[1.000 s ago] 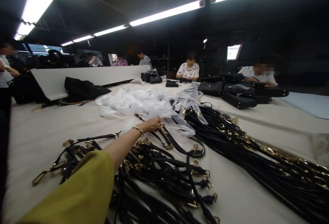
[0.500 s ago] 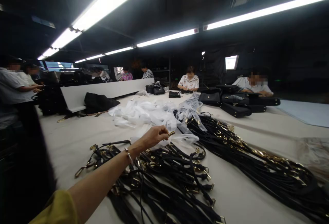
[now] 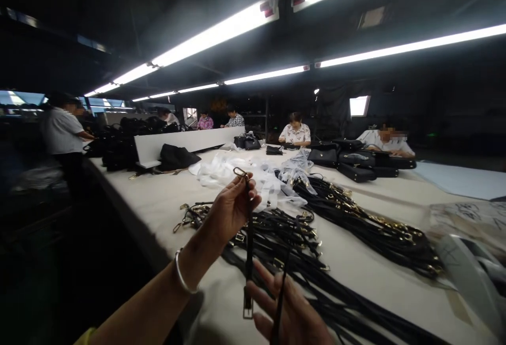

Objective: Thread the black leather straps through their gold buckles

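My left hand [image 3: 234, 205], a silver bangle on its wrist, is raised over the table and pinches a black strap [image 3: 249, 239] just below its gold clasp [image 3: 240, 172]. The strap hangs down to a gold buckle [image 3: 247, 310]. Lower and nearer me, my right hand [image 3: 292, 308] has its fingers partly spread and slightly blurred beside the buckle end. Another dark strap length runs across its palm, between thumb and fingers. Whether both lengths are one strap I cannot tell. Behind the hands lies a pile of black straps [image 3: 272, 229] with gold fittings.
A second strap bundle [image 3: 356, 223] lies to the right, crumpled white wrapping [image 3: 217, 171] behind. Black bags [image 3: 356, 160] are stacked at the back right. A pale grey object [image 3: 470, 271] and clear plastic [image 3: 470, 216] sit at the right. Several people work around the table.
My left hand has come back from over the pile, lifting a strap by its gold clasp. My right hand has come into view at the bottom. The view has turned.
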Demonstrator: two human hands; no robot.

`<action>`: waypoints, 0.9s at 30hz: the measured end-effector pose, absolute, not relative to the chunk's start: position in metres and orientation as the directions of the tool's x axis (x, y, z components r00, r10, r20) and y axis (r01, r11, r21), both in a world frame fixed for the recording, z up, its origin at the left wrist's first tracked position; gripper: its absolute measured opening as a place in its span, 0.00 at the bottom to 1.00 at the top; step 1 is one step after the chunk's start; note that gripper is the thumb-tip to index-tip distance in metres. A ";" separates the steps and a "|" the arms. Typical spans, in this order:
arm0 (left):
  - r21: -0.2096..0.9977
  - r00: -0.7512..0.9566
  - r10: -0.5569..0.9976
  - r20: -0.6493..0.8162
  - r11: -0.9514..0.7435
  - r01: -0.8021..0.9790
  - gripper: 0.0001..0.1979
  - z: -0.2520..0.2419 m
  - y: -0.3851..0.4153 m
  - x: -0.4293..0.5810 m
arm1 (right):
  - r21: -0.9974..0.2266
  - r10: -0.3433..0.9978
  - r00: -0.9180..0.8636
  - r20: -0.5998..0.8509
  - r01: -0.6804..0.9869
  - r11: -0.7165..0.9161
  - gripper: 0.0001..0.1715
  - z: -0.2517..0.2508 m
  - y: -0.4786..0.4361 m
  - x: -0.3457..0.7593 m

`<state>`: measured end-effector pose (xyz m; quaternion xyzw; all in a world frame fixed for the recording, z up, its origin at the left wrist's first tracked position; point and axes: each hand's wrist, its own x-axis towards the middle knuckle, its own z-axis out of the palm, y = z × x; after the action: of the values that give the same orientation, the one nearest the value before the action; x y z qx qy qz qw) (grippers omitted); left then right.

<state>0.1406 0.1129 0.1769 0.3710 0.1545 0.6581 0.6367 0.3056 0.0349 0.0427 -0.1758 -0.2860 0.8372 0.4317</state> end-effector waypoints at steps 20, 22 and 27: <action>0.244 0.229 0.520 0.823 -0.688 0.684 0.28 0.011 -0.054 0.096 | -0.512 0.737 -0.652 -0.178 -0.578 -0.635 0.14 0.049 -0.001 0.284; 0.131 0.391 0.473 0.790 -0.753 0.645 0.27 0.012 -0.061 0.105 | -0.381 0.687 -0.705 -0.177 -0.595 -0.708 0.12 0.048 -0.003 0.281; 0.356 0.331 0.535 0.777 -0.808 0.471 0.17 0.035 -0.053 0.127 | -0.346 0.667 -0.724 -0.174 -0.589 -0.730 0.11 0.048 -0.016 0.280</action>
<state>0.1267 -0.0534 0.0351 0.8152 0.3085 0.4891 0.0331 0.2804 -0.0155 0.0479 -0.1448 -0.1343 0.9188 0.3418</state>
